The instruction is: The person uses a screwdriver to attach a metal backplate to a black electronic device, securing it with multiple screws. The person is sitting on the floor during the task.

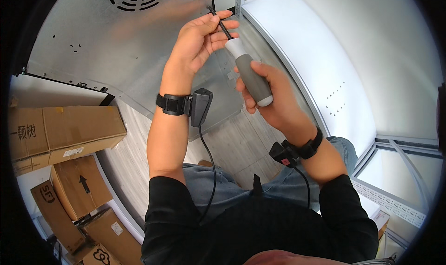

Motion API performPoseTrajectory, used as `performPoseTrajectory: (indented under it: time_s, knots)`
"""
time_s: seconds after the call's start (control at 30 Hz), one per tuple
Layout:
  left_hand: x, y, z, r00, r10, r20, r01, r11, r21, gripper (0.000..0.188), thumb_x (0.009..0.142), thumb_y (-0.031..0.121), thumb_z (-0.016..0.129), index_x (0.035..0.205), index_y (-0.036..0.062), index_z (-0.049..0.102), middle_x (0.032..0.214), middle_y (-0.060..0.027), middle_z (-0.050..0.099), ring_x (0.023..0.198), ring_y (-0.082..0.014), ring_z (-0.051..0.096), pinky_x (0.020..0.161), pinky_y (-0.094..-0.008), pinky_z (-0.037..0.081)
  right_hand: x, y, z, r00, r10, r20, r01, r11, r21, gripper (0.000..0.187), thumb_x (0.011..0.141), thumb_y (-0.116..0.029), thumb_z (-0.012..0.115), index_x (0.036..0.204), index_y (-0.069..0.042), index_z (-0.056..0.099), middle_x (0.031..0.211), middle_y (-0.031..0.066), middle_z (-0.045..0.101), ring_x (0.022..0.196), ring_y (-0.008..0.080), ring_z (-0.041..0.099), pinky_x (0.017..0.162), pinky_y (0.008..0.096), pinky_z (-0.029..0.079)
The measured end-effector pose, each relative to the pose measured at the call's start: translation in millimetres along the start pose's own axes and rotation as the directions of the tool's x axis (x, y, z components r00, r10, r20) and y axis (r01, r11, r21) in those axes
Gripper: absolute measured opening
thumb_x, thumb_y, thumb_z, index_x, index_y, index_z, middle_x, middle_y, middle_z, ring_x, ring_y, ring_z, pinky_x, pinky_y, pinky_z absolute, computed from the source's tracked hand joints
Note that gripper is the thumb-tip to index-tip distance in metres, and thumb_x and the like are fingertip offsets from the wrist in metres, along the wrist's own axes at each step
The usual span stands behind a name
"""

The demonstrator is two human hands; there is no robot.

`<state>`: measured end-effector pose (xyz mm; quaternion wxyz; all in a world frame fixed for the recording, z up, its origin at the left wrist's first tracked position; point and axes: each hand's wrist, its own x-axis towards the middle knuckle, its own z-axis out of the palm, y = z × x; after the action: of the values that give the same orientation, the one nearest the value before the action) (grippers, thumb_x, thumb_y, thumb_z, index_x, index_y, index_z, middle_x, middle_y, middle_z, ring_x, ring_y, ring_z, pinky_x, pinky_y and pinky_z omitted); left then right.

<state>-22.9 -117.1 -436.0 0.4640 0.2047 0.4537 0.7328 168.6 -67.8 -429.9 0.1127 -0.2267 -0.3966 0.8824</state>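
A screwdriver [253, 79] with a thick grey handle is gripped in my right hand [274, 90], its black shaft slanting up and to the left. Near the tip, my left hand [200, 39] pinches the shaft between thumb and forefinger, with the other fingers stretched out beside it. The tip meets a small screw [209, 7] at the right edge of a large metal panel [116, 46]. Rows of curved vent slots are cut in that panel near the top. Both wrists carry strapped black devices with cables.
Several cardboard boxes [86, 125] are stacked on shelving at the left. To the right runs a white shelf [320, 65] with a metal frame edge. Wood-look flooring [237, 139] lies below, between my legs and the panel.
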Motion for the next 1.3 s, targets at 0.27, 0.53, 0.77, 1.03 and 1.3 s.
performPoseTrajectory:
  time_s: [0.27, 0.53, 0.77, 1.03, 1.3]
  knots:
    - [11.4, -12.0, -9.7, 0.997, 0.043, -0.061, -0.039, 0.997, 0.065, 0.019, 0.093, 0.018, 0.058, 0.094, -0.0018, 0.059, 0.084, -0.0123, 0.067, 0.064, -0.0145, 0.067, 0.054, -0.0217, 0.054, -6.1, -7.6, 0.9, 0.997, -0.047, -0.057, 0.015, 0.884, -0.467, 0.046, 0.089, -0.040, 0.057, 0.106, 0.003, 0.050, 0.078, 0.0087, 0.059, 0.052, 0.0128, 0.053, 0.043, 0.0249, 0.041]
    - [7.9, -10.3, -3.6, 0.995, 0.038, -0.087, -0.033, 0.997, 0.065, 0.025, 0.096, 0.021, 0.053, 0.104, -0.0018, 0.058, 0.088, -0.0109, 0.067, 0.070, -0.0170, 0.067, 0.060, -0.0226, 0.054, -2.4, -5.3, -2.5, 0.999, 0.033, -0.019, -0.036, 0.977, -0.211, 0.038, 0.089, -0.030, 0.059, 0.104, 0.003, 0.052, 0.074, 0.0073, 0.058, 0.046, 0.0136, 0.052, 0.038, 0.0251, 0.038]
    - [9.9, -11.2, -5.0, 0.993, 0.122, 0.008, -0.121, 0.989, -0.089, 0.032, 0.098, 0.014, 0.047, 0.124, -0.0039, 0.051, 0.090, -0.0105, 0.065, 0.072, -0.0180, 0.065, 0.064, -0.0239, 0.053, -0.7, -15.2, -4.6, 0.983, 0.108, 0.150, -0.107, 0.994, -0.013, 0.043, 0.094, -0.038, 0.049, 0.108, 0.003, 0.054, 0.072, 0.0066, 0.058, 0.045, 0.0135, 0.051, 0.038, 0.0255, 0.037]
    - [6.0, -11.2, -4.7, 0.993, 0.115, -0.035, -0.115, 0.993, 0.010, 0.030, 0.097, 0.011, 0.048, 0.124, -0.0025, 0.050, 0.088, -0.0097, 0.065, 0.070, -0.0160, 0.064, 0.062, -0.0230, 0.053, -3.7, -11.6, -0.2, 0.999, -0.014, 0.048, 0.027, 0.962, -0.272, 0.046, 0.091, -0.037, 0.060, 0.113, -0.001, 0.041, 0.071, 0.0106, 0.058, 0.047, 0.0148, 0.054, 0.038, 0.0243, 0.038]
    - [10.6, -22.0, 21.9, 0.995, 0.101, -0.026, -0.099, 0.992, 0.072, 0.025, 0.095, 0.014, 0.053, 0.116, -0.0001, 0.051, 0.091, -0.0117, 0.066, 0.070, -0.0166, 0.066, 0.061, -0.0234, 0.054, -17.8, -34.5, -11.2, 0.996, -0.004, -0.091, -0.024, 0.952, -0.305, 0.037, 0.084, -0.022, 0.065, 0.108, 0.001, 0.050, 0.075, 0.0080, 0.060, 0.050, 0.0135, 0.055, 0.042, 0.0257, 0.040]
